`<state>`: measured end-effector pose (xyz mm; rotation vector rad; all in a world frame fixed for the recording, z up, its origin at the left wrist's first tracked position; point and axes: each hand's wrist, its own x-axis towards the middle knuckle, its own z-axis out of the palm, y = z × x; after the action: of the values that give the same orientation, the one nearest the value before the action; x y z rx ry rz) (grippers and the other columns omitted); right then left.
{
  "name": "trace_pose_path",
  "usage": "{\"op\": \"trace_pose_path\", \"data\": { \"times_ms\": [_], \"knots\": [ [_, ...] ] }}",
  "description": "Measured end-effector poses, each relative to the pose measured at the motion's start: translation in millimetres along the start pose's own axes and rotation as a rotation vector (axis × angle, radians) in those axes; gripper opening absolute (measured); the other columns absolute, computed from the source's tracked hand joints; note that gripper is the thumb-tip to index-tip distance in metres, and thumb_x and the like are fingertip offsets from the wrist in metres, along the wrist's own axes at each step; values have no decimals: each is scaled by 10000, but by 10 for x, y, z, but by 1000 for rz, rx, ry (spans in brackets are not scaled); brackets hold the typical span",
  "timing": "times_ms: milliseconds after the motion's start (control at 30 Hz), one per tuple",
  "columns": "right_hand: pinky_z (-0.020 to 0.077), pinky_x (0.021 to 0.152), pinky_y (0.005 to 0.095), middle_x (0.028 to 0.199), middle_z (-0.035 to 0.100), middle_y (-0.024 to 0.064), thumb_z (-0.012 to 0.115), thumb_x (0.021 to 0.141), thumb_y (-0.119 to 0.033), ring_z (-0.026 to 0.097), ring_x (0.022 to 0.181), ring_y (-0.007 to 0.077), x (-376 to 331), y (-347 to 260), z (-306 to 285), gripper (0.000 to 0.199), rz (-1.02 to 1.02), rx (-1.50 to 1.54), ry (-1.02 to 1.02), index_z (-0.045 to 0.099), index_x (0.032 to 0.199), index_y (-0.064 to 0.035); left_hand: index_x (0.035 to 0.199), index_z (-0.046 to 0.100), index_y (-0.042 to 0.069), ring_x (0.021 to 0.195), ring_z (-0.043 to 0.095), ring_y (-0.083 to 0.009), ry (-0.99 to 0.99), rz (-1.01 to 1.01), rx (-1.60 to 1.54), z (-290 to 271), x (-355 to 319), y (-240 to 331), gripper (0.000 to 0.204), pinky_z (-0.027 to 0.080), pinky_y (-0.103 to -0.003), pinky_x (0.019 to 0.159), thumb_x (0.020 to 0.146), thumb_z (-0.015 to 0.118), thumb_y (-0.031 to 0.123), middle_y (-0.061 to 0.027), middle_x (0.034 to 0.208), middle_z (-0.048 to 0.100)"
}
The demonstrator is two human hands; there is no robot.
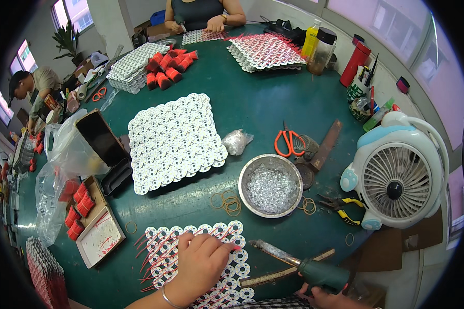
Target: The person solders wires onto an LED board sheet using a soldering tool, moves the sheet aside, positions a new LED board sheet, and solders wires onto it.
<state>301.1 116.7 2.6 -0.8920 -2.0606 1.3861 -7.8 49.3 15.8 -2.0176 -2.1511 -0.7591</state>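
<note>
A panel of small round white circuit boards lies at the near edge of the table. Thin red wires stick out from its left side. Over its middle rests my left hand, fingers curled and closed, with a small red bit showing at the fingertips; what they pinch is mostly hidden. My right hand grips the dark green handle of a soldering gun, whose silvery, crusted tip points left toward the panel's right edge. Beneath the gun, a worn flat strip lies slantwise.
Beyond the panel are a metal bowl of silvery flakes, rubber bands, orange-handled scissors and a stack of white panels. Pliers and a fan stand right. Red wire bundles lie left. A co-worker sits opposite.
</note>
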Motion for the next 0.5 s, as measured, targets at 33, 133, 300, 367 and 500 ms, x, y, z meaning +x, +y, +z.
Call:
{"op": "trace_pose_path", "data": {
  "times_ms": [33,133,300,367,500],
  "knots": [
    [507,690,303,863,650,86,635,861,-89,627,727,198,-60,52,0,239,39,2,-65,593,1068,24,833,662,173,703,528,-120,18,-17,-20,22,-24,23,122,328,-352,725,716,669,140,53,677,504],
    [516,686,311,834,660,93,640,853,-80,637,702,182,-40,28,50,173,-61,-115,-23,626,988,28,825,659,176,688,523,-115,4,-1,28,54,-58,70,109,323,-346,717,721,663,146,61,661,490],
    [522,668,324,851,674,130,668,827,-93,654,679,180,154,-139,97,175,-245,-333,-48,647,948,32,816,660,179,676,514,-105,-10,28,64,85,-66,60,88,314,-343,707,730,655,164,61,644,470],
    [518,666,324,858,683,141,681,808,-96,658,682,182,153,-142,101,194,-232,-279,-43,657,952,31,816,660,178,672,512,-103,-12,29,61,80,-62,66,85,312,-345,706,732,651,166,59,639,465],
    [514,655,323,827,684,129,681,801,-85,653,667,187,169,-168,141,202,-193,-182,9,656,960,37,819,655,175,678,513,-104,-20,27,47,62,-52,85,89,310,-353,707,732,645,160,57,638,464]
  ]
}}
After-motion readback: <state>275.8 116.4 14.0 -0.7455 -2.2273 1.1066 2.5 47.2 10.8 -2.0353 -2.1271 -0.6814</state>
